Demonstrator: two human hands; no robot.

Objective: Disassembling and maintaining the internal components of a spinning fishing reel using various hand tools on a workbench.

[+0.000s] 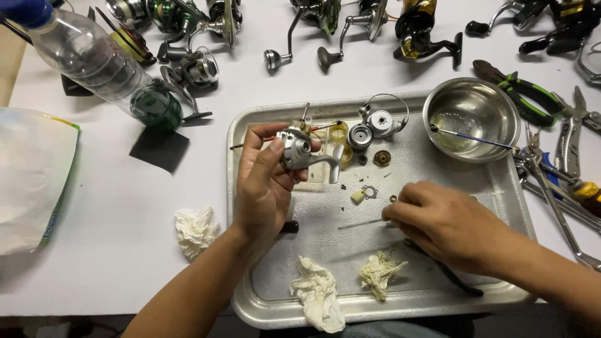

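My left hand point(266, 188) holds a silver fishing-reel body point(303, 152) up over the left part of a metal tray point(250, 294). My right hand point(444, 222) rests low on the tray, fingers pinched on a thin metal rod point(360, 223) that lies flat and points left. Small reel parts lie between the hands: a cream piece with a small metal plate point(364, 193), a brass gear point(382, 158), a round silver cap point(359, 136) and a spool part with a wire bail point(383, 121).
A steel bowl point(471, 119) with a thin brush sits on the tray's far right corner. Crumpled tissues point(317, 293) lie at the tray's near edge and on the table point(195, 230). Pliers point(532, 94) and tools lie right; several reels and a plastic bottle point(94, 59) stand behind.
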